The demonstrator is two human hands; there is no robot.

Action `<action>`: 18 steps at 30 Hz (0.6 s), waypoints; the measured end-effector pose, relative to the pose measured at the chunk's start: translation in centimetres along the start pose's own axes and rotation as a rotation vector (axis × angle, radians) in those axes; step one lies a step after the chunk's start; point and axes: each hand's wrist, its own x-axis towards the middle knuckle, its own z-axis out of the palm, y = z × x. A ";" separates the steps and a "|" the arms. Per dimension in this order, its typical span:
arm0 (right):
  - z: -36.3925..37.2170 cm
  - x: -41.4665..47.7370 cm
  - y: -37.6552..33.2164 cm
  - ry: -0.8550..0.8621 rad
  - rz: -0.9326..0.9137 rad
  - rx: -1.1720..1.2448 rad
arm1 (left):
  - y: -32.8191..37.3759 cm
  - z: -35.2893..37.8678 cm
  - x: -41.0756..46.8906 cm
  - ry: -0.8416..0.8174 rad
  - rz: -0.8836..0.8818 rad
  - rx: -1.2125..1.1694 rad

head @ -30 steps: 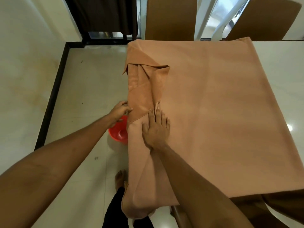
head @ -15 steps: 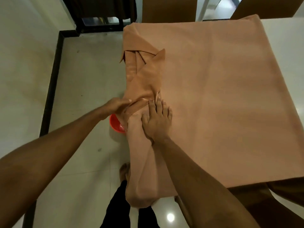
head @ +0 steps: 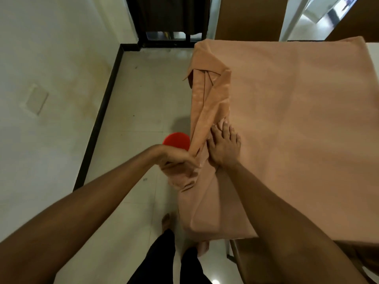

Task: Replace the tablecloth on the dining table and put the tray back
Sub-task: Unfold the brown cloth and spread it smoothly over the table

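A peach-coloured tablecloth (head: 291, 124) covers the dining table, with its left edge bunched and folded over on top. My left hand (head: 176, 160) grips a fold of that cloth just off the table's left side, pulled outward and down. My right hand (head: 224, 144) lies flat with spread fingers on the cloth near the left edge, pressing it down. A bare strip of white table (head: 373, 50) shows at the far right. No tray is in view.
A red bucket (head: 176, 140) stands on the tiled floor beside the table, partly behind my left hand. Brown chair backs (head: 250, 17) stand at the far side. A dark chair (head: 246, 259) sits under the near edge. My legs and a bare foot (head: 166, 220) are below.
My left hand has taken a fold of the cloth from the table edge and drawn it left and down off the side. The right hand stays pressed flat.
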 end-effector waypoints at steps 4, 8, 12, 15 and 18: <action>-1.8 0.9 0.7 -0.181 -0.048 0.068 | -0.6 3.8 -1.1 0.066 0.084 0.157; -5.2 -0.1 0.8 -0.203 0.089 0.532 | 1.1 7.5 -2.5 0.184 0.294 -0.173; -7.9 -5.8 0.5 -0.072 0.180 0.853 | 3.2 9.9 -3.1 0.114 0.397 -0.659; -8.8 -11.2 0.9 0.025 0.297 1.181 | 4.6 11.0 -5.5 -0.241 0.551 -1.088; -9.5 -17.5 1.8 -0.133 0.464 1.343 | 4.8 12.6 -7.2 -0.307 0.618 -1.141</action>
